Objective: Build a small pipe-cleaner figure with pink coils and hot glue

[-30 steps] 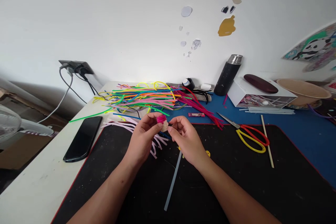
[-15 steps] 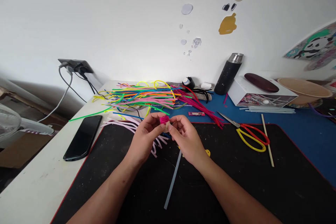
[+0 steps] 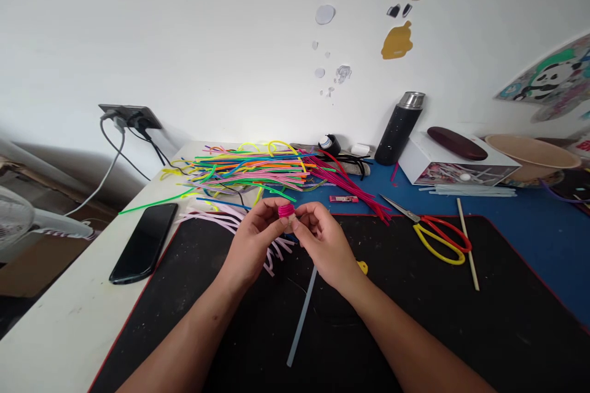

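A small coil of magenta pipe cleaner (image 3: 286,210) with a pale lower part sits between the fingertips of both hands, above the black mat. My left hand (image 3: 252,236) pinches it from the left, fingers curled behind. From the right, my right hand (image 3: 326,242) closes thumb and fingers on its lower part. Fingers hide much of the piece. Below the hands lies a translucent glue stick (image 3: 302,316) on the mat. A yellow object (image 3: 363,267) shows partly behind my right wrist. Pale pink pipe cleaners (image 3: 276,252) lie beside and behind my left hand.
Behind the hands is a heap of coloured pipe cleaners (image 3: 258,166). Scissors (image 3: 428,230) and a wooden stick (image 3: 468,245) lie right, a phone (image 3: 144,242) left. A black flask (image 3: 400,129), white box (image 3: 456,159) and bowl (image 3: 532,150) stand along the wall.
Both hands keep their hold on the magenta coil, with barely any finger movement. The whole view has shifted slightly; nothing on the table has visibly moved.
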`<action>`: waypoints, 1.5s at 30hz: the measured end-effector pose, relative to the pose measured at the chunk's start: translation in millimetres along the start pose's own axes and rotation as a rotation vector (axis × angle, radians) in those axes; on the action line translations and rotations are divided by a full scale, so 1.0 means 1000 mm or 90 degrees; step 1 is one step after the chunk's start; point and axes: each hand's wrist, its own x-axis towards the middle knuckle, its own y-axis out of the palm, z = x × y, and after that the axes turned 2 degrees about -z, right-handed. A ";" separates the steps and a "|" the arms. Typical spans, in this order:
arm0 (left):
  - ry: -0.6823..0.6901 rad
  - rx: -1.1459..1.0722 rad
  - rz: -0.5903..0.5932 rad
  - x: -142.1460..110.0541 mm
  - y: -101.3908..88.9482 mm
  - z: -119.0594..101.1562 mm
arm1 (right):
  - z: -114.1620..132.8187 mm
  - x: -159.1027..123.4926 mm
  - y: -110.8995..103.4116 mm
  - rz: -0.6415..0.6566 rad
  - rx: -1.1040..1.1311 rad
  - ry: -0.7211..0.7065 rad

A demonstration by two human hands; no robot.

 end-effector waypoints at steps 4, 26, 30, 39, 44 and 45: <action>-0.004 0.008 -0.008 0.001 0.000 0.000 | 0.000 0.000 0.000 0.000 -0.006 -0.004; -0.027 -0.064 -0.010 0.001 0.003 0.000 | 0.000 0.005 -0.006 -0.036 0.006 -0.007; 0.003 -0.057 -0.022 0.000 0.003 -0.001 | -0.001 0.005 -0.007 -0.008 0.026 -0.001; 0.025 -0.042 -0.024 0.001 0.004 -0.004 | -0.001 0.004 -0.004 0.020 0.022 0.015; 0.031 -0.037 -0.022 0.000 0.004 -0.005 | 0.001 0.006 -0.006 0.012 0.066 0.026; 0.029 -0.038 -0.021 0.000 0.003 -0.005 | 0.002 0.006 -0.006 0.015 0.075 0.031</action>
